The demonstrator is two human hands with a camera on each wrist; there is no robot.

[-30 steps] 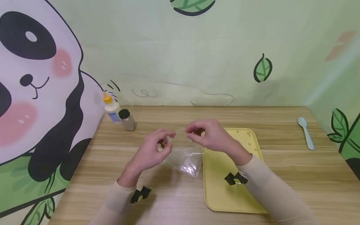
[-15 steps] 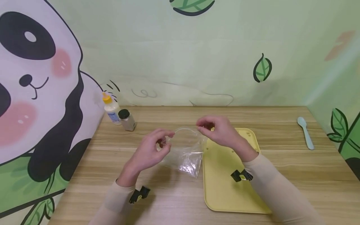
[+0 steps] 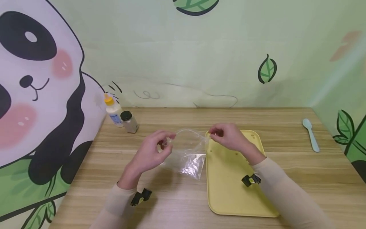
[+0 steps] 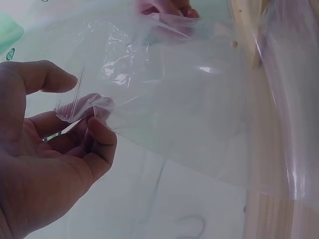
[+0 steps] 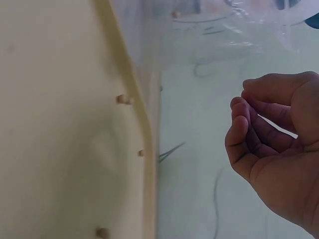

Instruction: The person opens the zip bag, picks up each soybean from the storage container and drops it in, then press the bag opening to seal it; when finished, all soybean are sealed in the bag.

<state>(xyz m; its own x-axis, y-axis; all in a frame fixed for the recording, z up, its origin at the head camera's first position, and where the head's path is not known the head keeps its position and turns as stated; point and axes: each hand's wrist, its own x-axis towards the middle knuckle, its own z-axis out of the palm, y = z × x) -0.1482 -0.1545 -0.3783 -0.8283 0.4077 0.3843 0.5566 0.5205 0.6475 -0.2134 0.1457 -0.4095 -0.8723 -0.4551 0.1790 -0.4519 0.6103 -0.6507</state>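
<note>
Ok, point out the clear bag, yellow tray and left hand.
Clear bag [image 3: 192, 164], head view: shiny lower part.
Yellow tray [image 3: 226, 190], head view: bare surface.
Left hand [image 3: 148, 152], head view: middle of the hand.

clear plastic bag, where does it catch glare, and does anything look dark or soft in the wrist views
Head view: white glare on the lower part of the clear bag; left wrist view: scattered highlights on its film, left hand fairly dark; right wrist view: yellow tray looks soft, right hand dim but sharper.
</note>
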